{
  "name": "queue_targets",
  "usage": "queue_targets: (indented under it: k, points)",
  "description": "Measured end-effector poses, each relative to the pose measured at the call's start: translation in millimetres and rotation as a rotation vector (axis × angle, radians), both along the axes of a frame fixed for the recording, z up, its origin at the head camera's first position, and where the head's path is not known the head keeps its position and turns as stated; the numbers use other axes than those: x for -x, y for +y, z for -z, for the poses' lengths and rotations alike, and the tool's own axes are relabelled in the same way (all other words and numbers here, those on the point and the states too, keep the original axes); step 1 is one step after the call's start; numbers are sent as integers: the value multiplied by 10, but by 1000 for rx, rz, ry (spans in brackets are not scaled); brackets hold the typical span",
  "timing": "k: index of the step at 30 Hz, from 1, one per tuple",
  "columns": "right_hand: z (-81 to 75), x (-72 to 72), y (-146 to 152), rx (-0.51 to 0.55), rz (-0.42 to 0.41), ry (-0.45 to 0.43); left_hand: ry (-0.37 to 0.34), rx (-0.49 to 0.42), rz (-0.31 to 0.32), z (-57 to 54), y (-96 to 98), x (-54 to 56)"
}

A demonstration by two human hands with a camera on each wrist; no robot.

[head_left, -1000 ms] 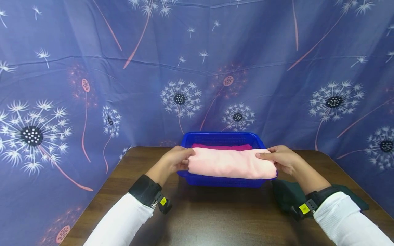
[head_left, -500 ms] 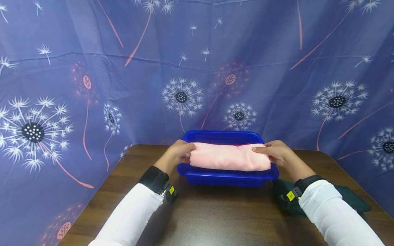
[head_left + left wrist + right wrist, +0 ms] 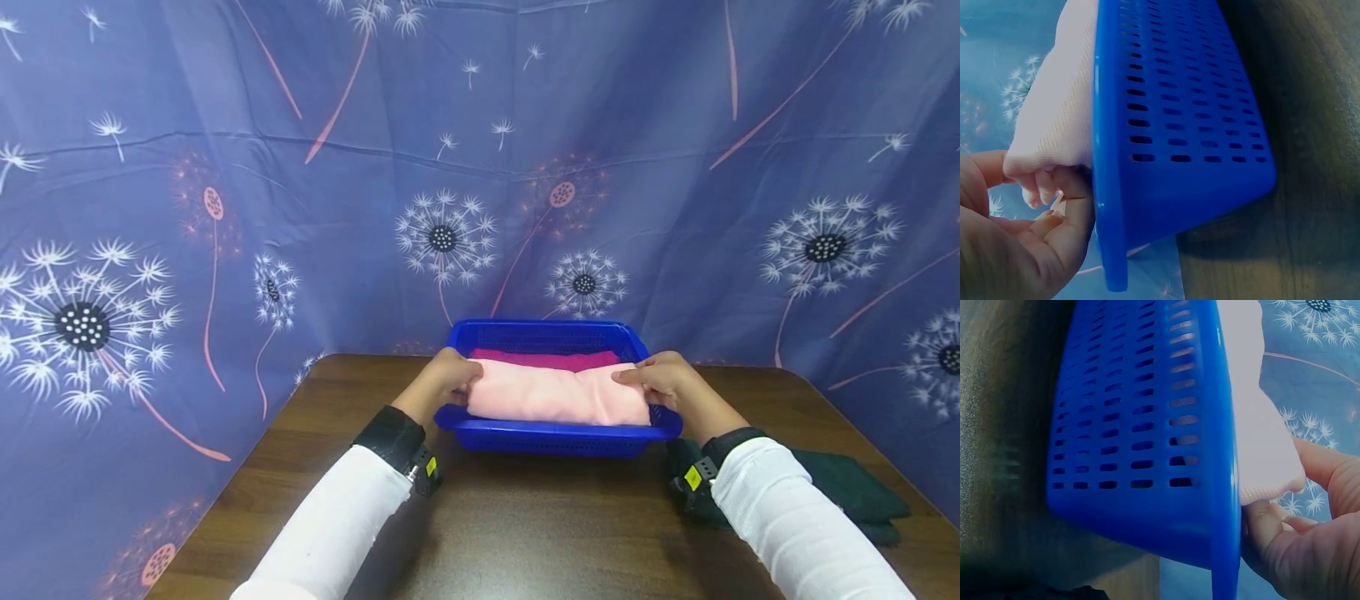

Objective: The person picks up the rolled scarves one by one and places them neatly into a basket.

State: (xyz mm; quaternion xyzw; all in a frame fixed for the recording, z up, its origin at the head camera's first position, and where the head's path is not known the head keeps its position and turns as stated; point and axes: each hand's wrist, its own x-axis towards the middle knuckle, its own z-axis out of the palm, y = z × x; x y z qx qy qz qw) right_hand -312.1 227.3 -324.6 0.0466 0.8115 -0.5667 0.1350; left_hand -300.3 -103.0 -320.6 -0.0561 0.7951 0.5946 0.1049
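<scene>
A folded light pink cloth (image 3: 558, 393) lies partly down inside a blue perforated plastic basket (image 3: 555, 440), along its near side. My left hand (image 3: 448, 379) pinches the cloth's left end, thumb on top and fingers beneath. At the other end my right hand (image 3: 663, 382) grips it the same way. The left wrist view has the pink cloth (image 3: 1054, 112) bulging above the basket rim (image 3: 1104, 156), the left fingers tucked under its edge. In the right wrist view, pink shows through the upper slots of the basket wall (image 3: 1141, 412). Behind it in the basket lies a magenta cloth (image 3: 555, 360).
The basket stands on a brown wooden table (image 3: 525, 525), near its back edge. Dark green folded cloth (image 3: 855, 492) lies at the right, partly behind the right forearm. A blue dandelion-print curtain (image 3: 337, 208) hangs behind the table.
Both hands have carried the pink cloth from in front of and above the basket's near rim to inside it. More of the magenta cloth shows than half a second ago.
</scene>
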Motion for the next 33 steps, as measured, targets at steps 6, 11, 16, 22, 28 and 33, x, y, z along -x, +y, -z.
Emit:
queue_targets:
  k: [6,11,16,22,28,33]
  points:
    - [22,1,-30,-46,1,8,-5,111,21,44,4,-2]
    - [28,0,-61,-66,12,22,11,170,24,77,17,18]
    - [44,22,-88,-104,-8,26,51,288,33,106,43,62]
    - [53,42,-104,-250,-5,57,128,533,77,136,75,105]
    - [64,38,-104,-409,-10,84,175,758,117,151,107,105]
    - [71,34,-124,-450,-18,107,162,798,101,144,135,85]
